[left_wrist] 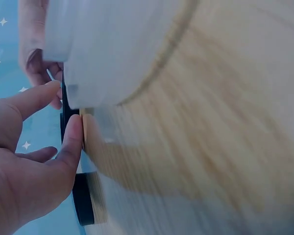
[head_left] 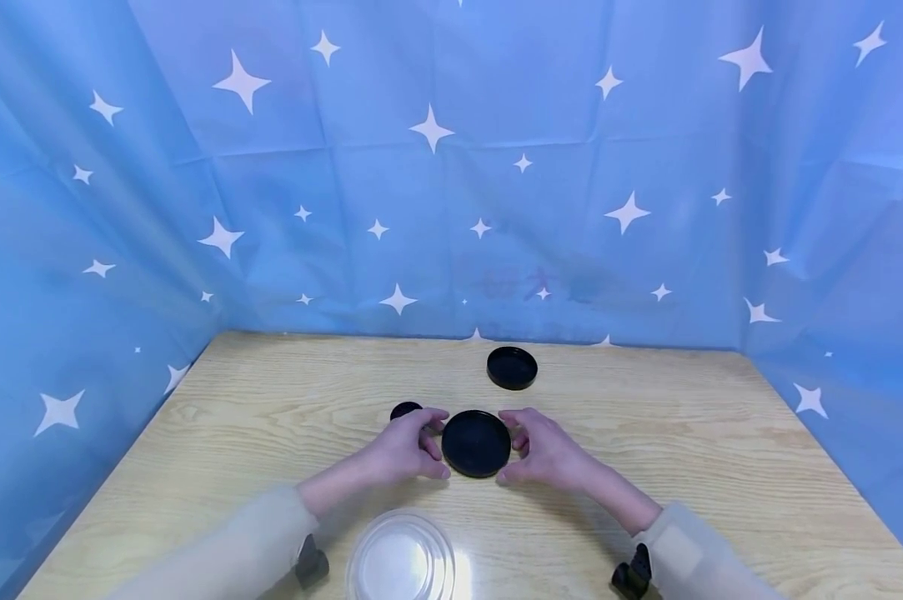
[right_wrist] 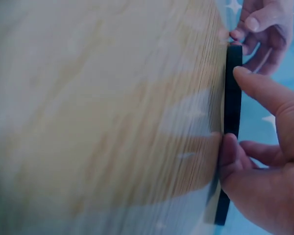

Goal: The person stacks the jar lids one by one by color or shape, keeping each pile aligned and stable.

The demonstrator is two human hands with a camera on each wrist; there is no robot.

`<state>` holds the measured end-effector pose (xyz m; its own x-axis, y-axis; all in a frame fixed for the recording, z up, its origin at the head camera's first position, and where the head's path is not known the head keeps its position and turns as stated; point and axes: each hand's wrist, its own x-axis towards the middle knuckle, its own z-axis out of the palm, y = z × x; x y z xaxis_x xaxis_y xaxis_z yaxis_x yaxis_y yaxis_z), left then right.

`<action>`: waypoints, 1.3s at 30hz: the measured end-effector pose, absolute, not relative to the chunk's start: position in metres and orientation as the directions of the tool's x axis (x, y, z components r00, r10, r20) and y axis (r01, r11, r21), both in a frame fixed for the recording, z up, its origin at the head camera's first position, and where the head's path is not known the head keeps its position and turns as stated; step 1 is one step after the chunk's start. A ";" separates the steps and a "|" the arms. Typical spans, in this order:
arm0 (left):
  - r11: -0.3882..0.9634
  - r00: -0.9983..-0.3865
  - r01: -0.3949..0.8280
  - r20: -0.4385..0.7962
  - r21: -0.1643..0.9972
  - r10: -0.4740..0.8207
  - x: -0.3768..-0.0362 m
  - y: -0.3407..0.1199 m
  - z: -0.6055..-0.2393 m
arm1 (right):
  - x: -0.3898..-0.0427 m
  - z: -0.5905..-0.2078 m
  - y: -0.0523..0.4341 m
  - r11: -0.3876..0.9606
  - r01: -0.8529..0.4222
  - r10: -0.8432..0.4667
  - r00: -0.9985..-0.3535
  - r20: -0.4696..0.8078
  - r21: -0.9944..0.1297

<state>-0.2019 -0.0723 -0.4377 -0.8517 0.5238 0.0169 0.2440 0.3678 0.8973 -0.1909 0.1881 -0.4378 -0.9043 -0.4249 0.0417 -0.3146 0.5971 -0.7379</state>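
Observation:
A large black round lid (head_left: 476,442) lies flat on the middle of the wooden table (head_left: 691,467). My left hand (head_left: 434,444) grips its left rim between fingers and thumb, and my right hand (head_left: 508,447) grips its right rim the same way. In the left wrist view the left hand (left_wrist: 63,105) has its thumb and forefinger on the lid's edge (left_wrist: 68,120). In the right wrist view the right hand (right_wrist: 237,105) pinches the same edge (right_wrist: 222,210), with the other hand (right_wrist: 264,24) beyond it.
A small black lid (head_left: 405,409) (left_wrist: 83,198) sits just behind my left hand. A medium black lid (head_left: 512,367) lies farther back. A clear round container (head_left: 401,560) stands near the front edge. Blue star-patterned curtains (head_left: 451,167) enclose the table on three sides.

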 end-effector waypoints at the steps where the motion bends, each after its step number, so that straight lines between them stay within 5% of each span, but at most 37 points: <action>1: 0.364 -0.851 0.251 0.025 0.897 0.525 -0.202 -0.071 -0.438 | -0.191 -0.438 0.188 0.600 -0.324 -0.428 -0.902 0.049 -0.732; 24: 0.286 -0.841 0.249 0.061 0.925 0.538 -0.191 -0.065 -0.430 | -0.170 -0.435 0.189 0.582 -0.326 -0.431 -0.901 0.057 -0.745; 39: 0.225 -0.796 0.153 -0.015 0.962 0.605 -0.165 -0.055 -0.418 | -0.125 -0.415 0.207 0.574 -0.364 -0.394 -0.908 0.142 -0.733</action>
